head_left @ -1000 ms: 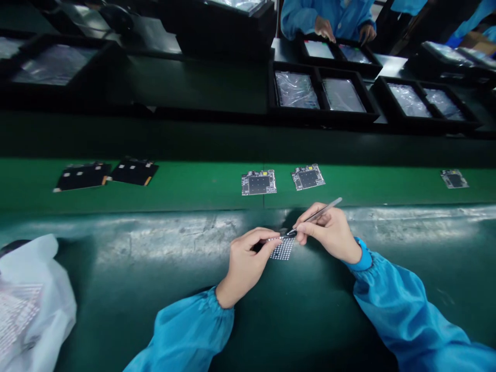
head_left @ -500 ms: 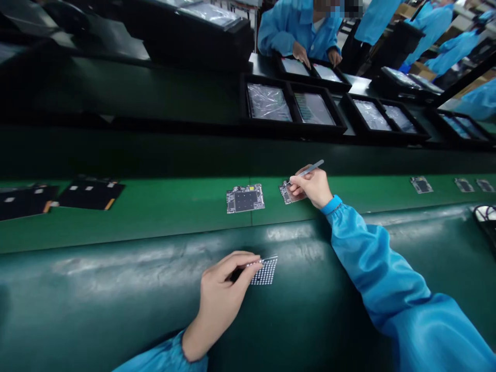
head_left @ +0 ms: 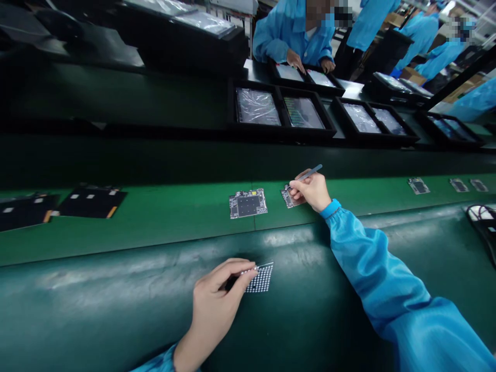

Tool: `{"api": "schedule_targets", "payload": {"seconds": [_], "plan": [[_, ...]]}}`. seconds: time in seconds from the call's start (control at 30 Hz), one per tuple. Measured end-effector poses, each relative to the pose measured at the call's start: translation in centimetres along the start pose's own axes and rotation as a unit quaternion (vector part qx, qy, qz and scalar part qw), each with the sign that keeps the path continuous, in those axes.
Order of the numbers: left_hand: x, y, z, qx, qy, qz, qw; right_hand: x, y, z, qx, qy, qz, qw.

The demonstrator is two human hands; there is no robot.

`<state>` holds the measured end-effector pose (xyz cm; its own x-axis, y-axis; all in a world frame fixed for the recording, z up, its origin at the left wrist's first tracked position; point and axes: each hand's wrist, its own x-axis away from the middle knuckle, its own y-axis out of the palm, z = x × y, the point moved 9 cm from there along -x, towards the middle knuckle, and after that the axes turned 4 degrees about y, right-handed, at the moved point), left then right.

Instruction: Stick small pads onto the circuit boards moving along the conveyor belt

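Observation:
Between thumb and fingers, my left hand (head_left: 220,297) pinches a small sheet of white round stickers (head_left: 261,279) above the dark green mat. My right hand (head_left: 313,191) grips a pair of tweezers (head_left: 312,172), whose grey rear end points up and to the right. Under that hand lies a circuit board (head_left: 289,197), partly covered by my fingers; the tweezer tips are too small to make out clearly. Just left of it, a second circuit board (head_left: 248,203) with a yellow patch rests flat on the green strip.
Farther right on the strip lie several circuit boards (head_left: 418,186). Black flat panels (head_left: 92,202) lie at the left. Black trays (head_left: 282,128) with film-wrapped panels line the raised shelf, where a co-worker's hands (head_left: 295,60) touch a tray. A black-and-white object (head_left: 482,219) sits at the right edge.
The whole view has shifted slightly. My left hand and the sticker sheet sit a little lower and farther left in view; my right hand stays over the same board with the tweezers.

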<state>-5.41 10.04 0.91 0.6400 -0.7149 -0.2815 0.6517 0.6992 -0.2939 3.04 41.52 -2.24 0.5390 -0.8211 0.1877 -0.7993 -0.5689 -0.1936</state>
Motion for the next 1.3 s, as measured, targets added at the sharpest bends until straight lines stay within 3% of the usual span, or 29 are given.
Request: {"api": "schedule_targets", "payload": {"seconds": [0.37, 0.5, 0.77, 0.83, 1.0, 1.3], "plan": [[0.0, -0.2, -0.1, 0.000, 0.009, 0.006, 1.000, 1.1, -1.1, -0.7, 0.020, -0.048, 0.009, 0.999], [0.0, -0.2, -0.1, 0.003, 0.008, 0.009, 1.000, 1.3, -1.5, -0.8, 0.013, -0.035, 0.014, 0.999], [0.1, 0.2, 0.2, 0.015, -0.014, 0.004, 1.000, 7.3, -0.1, -4.5, -0.024, -0.101, -0.031, 0.994], [0.0, 0.1, 0.2, 0.012, -0.018, 0.008, 1.000, 6.7, -1.0, -4.1, -0.033, -0.095, -0.010, 0.995], [-0.2, -0.1, -0.1, 0.000, -0.013, 0.007, 1.000, 2.1, -4.4, -1.3, -0.031, -0.043, 0.059, 0.997], [0.1, -0.5, -0.5, -0.039, 0.006, 0.011, 0.999, 0.2, -5.0, 0.7, -0.016, -0.011, 0.036, 0.999]]}}
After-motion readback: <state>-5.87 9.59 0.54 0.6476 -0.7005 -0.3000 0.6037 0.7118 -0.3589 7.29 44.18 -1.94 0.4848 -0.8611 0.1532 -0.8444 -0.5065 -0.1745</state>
